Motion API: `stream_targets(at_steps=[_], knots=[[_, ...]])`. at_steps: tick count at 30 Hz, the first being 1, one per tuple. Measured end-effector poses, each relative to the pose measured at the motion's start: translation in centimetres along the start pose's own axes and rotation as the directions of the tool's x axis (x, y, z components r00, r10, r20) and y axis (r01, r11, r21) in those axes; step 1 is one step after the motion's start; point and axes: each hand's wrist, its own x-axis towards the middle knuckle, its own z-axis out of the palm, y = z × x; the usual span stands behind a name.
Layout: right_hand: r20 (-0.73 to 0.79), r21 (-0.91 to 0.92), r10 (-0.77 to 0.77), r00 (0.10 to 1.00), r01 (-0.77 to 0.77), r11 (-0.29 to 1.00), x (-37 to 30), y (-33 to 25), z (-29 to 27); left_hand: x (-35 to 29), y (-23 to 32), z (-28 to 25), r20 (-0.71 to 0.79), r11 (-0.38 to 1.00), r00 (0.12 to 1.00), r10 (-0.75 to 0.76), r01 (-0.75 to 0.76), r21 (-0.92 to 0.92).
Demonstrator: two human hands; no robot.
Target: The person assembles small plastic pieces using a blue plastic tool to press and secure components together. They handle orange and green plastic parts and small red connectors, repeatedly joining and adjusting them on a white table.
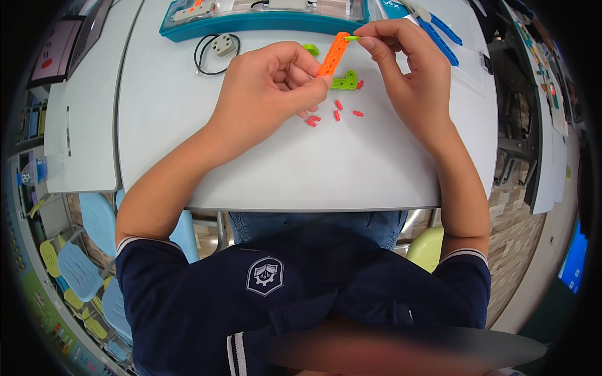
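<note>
My left hand [279, 84] pinches the lower end of an orange building beam [334, 54] with holes along it, held tilted above the table. Between the thumb and forefinger of my right hand [407, 69] is a small green peg [352, 38], its tip at the beam's upper end. Whether the peg sits inside a hole is too small to tell. Below the beam lies a green angled connector [345, 81], partly hidden by my left hand. Several small red pegs [337, 115] are scattered on the white table [313, 169] nearby.
At the far edge stands a teal-rimmed parts box [251, 30]. A grey module [223, 45] with a black cable lies left of my hands, and a green round piece [310, 49] is behind them. Blue-handled pliers [442, 41] lie at the far right.
</note>
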Motion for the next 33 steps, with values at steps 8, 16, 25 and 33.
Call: stream_targets(at_steps=[8, 16, 25, 33], knots=[[0.031, -0.142, -0.034, 0.999, 0.038, 0.989, 0.0, -1.0, 0.0, -0.2, 0.0, 0.4, -0.035, 0.982, 0.994, 0.103, -0.097, 0.159], [0.063, -0.167, -0.023, 0.998, 0.033, 0.985, -0.1, -2.0, -0.3, -0.6, -0.1, 0.7, -0.024, 0.822, 0.93, 0.367, -0.313, 0.475], [-0.007, -0.254, -0.134, 0.991, 0.128, 0.959, -0.4, -2.5, 0.1, -0.6, -0.8, 0.9, 0.053, 0.565, 0.8, 0.598, -0.467, 0.68], [-0.024, -0.407, -0.319, 0.947, 0.282, 0.869, -0.6, -2.4, 0.6, -1.0, -0.8, 1.2, 0.076, 0.505, 0.781, 0.62, -0.471, 0.723]])
